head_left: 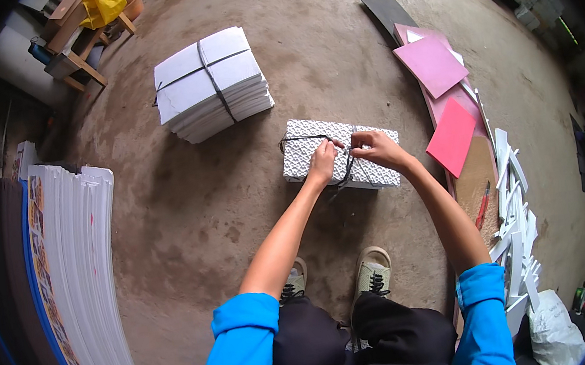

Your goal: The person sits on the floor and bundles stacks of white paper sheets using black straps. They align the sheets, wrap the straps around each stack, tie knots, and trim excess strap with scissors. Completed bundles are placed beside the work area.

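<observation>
1. Blue sleeves (235,349) and dark trousers (401,331) are seen closest to the camera, well back from the fingers (332,148) on the body side.
2. On the left hand (322,161), the fingers are bent and bunched at the cord (302,138); whether the cord is gripped by them cannot be told.
3. On the right hand (377,151), thumb and fingertips are brought together, and a strand of the cord is pinched between them. A narrow gap is left between the two hands.
4. Directly beneath the fingers, the patterned bundle (297,160) is laid flat on the floor (166,203). It is crossed by the cord, and loose ends are hung over its near side.
5. Shoes (376,266) are planted between the fingers and the trousers.
6. Beyond the fingers to the left, a white bundle (199,78) is bound crosswise with dark cord.
7. Right of the fingers, a red sheet (452,137) and a pink sheet (433,64) are overlapped on other boards; nearer the body, a red tool (482,207) is placed beside white scraps (515,230).
8. Far left of the fingers, white sheets (83,261) are stacked on edge.
</observation>
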A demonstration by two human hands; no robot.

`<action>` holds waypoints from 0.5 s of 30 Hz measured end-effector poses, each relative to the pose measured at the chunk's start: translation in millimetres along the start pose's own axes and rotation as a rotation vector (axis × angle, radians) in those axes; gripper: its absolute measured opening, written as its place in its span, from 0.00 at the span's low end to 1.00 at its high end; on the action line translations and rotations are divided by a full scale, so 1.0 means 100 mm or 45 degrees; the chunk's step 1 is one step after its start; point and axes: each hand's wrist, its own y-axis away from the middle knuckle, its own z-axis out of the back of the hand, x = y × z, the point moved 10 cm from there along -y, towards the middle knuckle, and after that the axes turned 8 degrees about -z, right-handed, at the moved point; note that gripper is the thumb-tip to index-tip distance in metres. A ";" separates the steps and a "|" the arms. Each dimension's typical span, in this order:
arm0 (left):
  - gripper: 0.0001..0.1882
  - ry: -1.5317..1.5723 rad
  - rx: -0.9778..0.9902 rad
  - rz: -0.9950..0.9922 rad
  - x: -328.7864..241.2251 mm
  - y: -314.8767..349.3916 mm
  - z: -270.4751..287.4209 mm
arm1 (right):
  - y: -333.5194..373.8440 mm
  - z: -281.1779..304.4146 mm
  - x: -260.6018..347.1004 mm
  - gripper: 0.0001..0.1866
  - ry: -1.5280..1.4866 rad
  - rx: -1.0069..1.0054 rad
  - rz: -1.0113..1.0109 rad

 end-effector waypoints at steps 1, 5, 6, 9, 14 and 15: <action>0.17 0.032 0.051 0.066 0.02 0.02 -0.01 | 0.03 0.00 0.14 0.12 0.053 0.031 -0.003; 0.16 -0.106 0.042 -0.058 -0.02 -0.02 -0.02 | 0.11 -0.03 0.29 0.13 0.719 -0.076 0.074; 0.16 -0.119 0.045 -0.045 -0.02 -0.05 -0.01 | 0.05 -0.06 0.30 0.13 0.799 -0.071 0.014; 0.16 -0.203 0.023 -0.048 0.00 -0.12 0.08 | -0.11 0.20 0.21 0.18 0.270 -0.337 -0.161; 0.16 -0.271 0.010 -0.109 -0.05 -0.10 0.05 | 0.12 0.31 -0.29 0.16 -0.639 -0.056 -0.612; 0.16 -0.280 0.016 -0.124 -0.07 -0.09 0.04 | 0.14 0.25 -0.18 0.15 -0.096 0.211 -0.526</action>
